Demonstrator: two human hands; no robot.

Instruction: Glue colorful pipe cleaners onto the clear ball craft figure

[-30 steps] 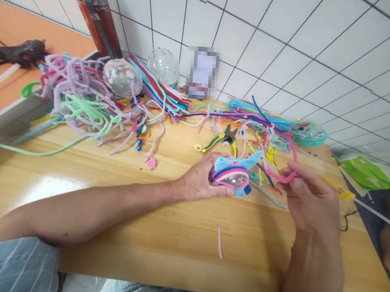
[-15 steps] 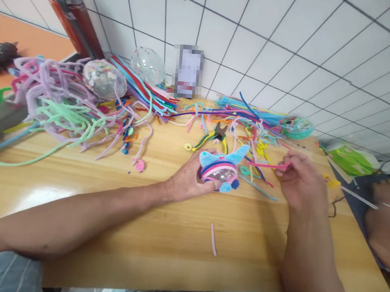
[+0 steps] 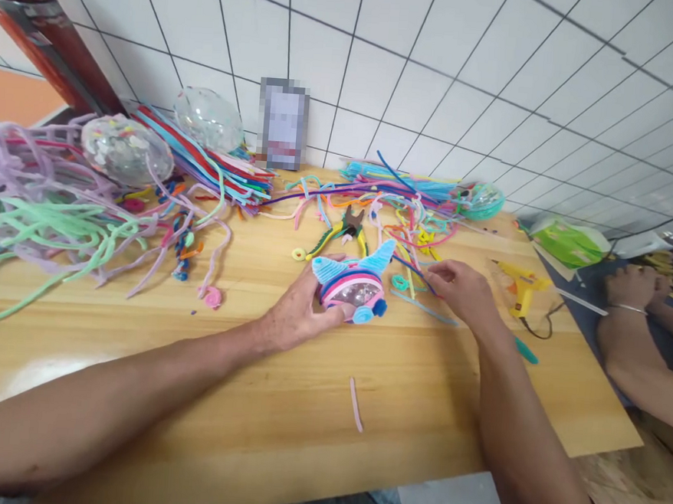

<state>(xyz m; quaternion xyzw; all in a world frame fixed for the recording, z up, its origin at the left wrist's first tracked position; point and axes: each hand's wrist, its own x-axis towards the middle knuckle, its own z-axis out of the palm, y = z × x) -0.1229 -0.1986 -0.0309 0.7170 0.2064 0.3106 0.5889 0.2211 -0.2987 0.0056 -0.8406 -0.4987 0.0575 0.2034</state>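
Note:
My left hand [image 3: 294, 314] is closed around a clear ball wrapped in pink and blue pipe cleaners with light blue ears [image 3: 353, 282], holding it on the wooden table [image 3: 257, 400]. My right hand [image 3: 461, 291] lies just right of the ball, fingers curled and pinched down among loose pipe cleaner scraps [image 3: 411, 246]. A small green ring [image 3: 399, 282] and a dark blue strand are at its fingertips. What the fingers pinch is too small to make out.
Pliers [image 3: 343, 233] lie behind the ball. A yellow glue gun [image 3: 519, 284] sits to the right. Pipe cleaner heaps [image 3: 57, 202] and clear confetti balls [image 3: 128, 149] fill the left. A short pink piece [image 3: 356, 403] lies nearer me. Another person's hands [image 3: 633, 288] rest at far right.
My right hand, which held a pink pipe cleaner up, has dropped to the table beside the ball; the pink strand no longer shows in it. The view has swung right.

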